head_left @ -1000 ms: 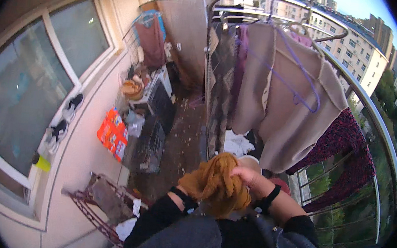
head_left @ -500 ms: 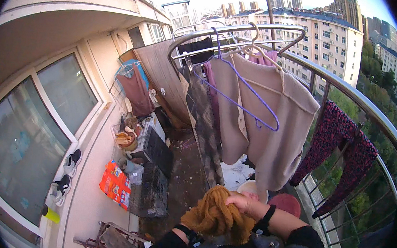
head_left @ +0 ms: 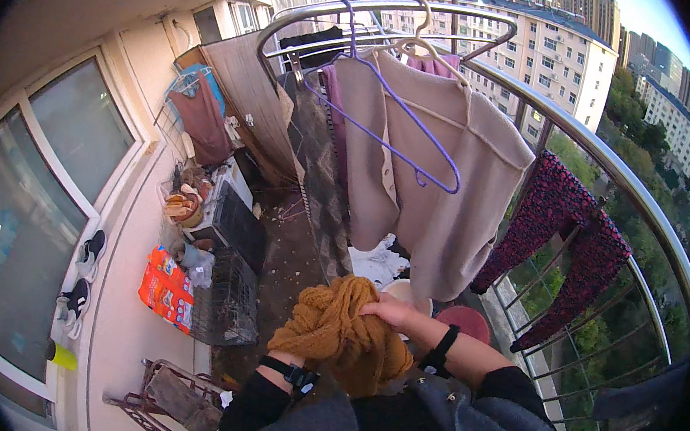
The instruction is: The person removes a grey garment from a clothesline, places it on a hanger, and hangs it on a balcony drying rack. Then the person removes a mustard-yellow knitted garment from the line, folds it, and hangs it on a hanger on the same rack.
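Observation:
A bunched mustard-brown knitted garment (head_left: 342,326) is gathered between my arms, low in front of me. My right hand (head_left: 389,311) grips its right side, fingers closed on the knit. My left hand is hidden inside or behind the folds; only the wrist (head_left: 286,362) with a black strap shows. Ahead, a beige cardigan (head_left: 450,176) hangs from a cream hanger (head_left: 422,45) on the metal rail. In front of the cardigan hangs a purple hanger (head_left: 386,148) with nothing on it.
The curved steel railing (head_left: 619,164) runs along the right, with dark patterned trousers (head_left: 561,242) draped over it. Below are a pink round stool or lid (head_left: 465,322) and a pale basin (head_left: 404,291). On the left stand a black crate (head_left: 227,300), an orange bag (head_left: 166,289) and a folded metal-framed chair (head_left: 174,404).
The whole scene has shifted left and slightly up as the view turned. My right hand keeps its grip on the knitted garment, which stays bunched between my arms.

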Tool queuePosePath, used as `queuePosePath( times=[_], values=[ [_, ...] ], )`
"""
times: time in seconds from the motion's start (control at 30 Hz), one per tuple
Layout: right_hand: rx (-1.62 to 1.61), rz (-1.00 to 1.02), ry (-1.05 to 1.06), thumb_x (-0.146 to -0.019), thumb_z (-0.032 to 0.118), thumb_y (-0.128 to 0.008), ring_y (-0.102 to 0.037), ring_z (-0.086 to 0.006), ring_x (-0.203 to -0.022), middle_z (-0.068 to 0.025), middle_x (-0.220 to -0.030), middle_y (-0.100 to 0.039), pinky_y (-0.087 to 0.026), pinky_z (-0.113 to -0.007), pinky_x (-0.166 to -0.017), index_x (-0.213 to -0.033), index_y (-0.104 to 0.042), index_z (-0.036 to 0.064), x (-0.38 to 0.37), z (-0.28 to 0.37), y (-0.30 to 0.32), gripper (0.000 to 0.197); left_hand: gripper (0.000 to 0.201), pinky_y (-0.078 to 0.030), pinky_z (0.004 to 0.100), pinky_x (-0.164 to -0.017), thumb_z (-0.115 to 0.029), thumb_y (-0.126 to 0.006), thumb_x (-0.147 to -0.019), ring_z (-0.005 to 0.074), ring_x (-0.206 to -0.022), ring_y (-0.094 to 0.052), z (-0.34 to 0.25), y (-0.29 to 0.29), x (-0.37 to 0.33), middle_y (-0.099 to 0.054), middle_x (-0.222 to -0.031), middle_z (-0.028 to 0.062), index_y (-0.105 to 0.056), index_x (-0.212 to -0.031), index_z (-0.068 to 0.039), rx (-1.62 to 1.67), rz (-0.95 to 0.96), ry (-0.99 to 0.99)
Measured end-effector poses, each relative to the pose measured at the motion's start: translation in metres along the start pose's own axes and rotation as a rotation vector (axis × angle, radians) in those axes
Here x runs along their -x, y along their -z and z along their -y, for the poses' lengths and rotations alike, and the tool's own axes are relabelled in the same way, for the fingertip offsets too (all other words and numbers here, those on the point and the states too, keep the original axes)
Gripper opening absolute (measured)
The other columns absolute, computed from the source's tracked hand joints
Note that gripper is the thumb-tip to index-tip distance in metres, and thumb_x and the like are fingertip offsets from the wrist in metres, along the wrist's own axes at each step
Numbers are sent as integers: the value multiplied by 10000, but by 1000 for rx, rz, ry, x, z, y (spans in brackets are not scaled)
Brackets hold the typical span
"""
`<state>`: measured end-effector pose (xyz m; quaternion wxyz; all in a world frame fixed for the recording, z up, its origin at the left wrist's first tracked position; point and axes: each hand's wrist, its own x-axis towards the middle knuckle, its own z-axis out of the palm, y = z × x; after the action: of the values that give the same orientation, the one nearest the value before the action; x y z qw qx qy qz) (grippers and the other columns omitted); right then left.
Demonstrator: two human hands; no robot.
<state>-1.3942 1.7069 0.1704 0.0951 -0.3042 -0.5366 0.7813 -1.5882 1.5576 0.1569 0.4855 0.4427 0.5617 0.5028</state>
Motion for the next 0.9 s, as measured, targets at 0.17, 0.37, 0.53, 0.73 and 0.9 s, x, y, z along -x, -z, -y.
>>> queuePosePath(
  times=[0.17,0.37,0.53,0.73,0.9],
  values=[
    [-35,3,192,-791,76,-621,-602,-217,-999,-112,-1134,-612,-487,-348,-866,-1213,-523,-34,-4,-12,1,446,585,-318,338,-1067,-215,-579,-903,219,-1283,-395,-6,-2,4,-399,-1408,93,-322,-1409,-75,17,-10,-1],
    [-161,220,13,-757,66,-615,-589,-228,-1058,-104,-1205,-584,-486,-373,-901,-1332,-412,14,-26,-31,23,612,584,-324,341,-1063,-218,-583,-899,220,-1276,-403,-23,-18,-34,-408,-1402,94,-329,-1405,-73,53,55,-62],
    [-404,477,-30,-736,41,-604,-580,-249,-1083,-122,-1221,-574,-474,-406,-939,-1302,-450,18,-25,-26,24,587,583,-329,343,-1060,-220,-585,-897,221,-1271,-410,-23,-27,-33,-415,-1396,95,-334,-1402,-71,66,76,-47],
    [-279,270,41,-749,54,-592,-580,-245,-1076,-108,-1212,-577,-476,-415,-927,-1314,-434,17,-8,-4,12,588,582,-335,346,-1056,-222,-588,-894,222,-1265,-418,-14,-26,-23,-423,-1389,96,-341,-1398,-70,75,68,-16],
    [59,209,207,-795,123,-591,-567,-206,-1072,-93,-1200,-584,-443,-342,-942,-1288,-477,2,4,8,3,520,581,-340,349,-1052,-224,-591,-891,223,-1259,-425,-8,-16,-19,-430,-1383,97,-347,-1395,-68,76,38,-6]
  ],
)
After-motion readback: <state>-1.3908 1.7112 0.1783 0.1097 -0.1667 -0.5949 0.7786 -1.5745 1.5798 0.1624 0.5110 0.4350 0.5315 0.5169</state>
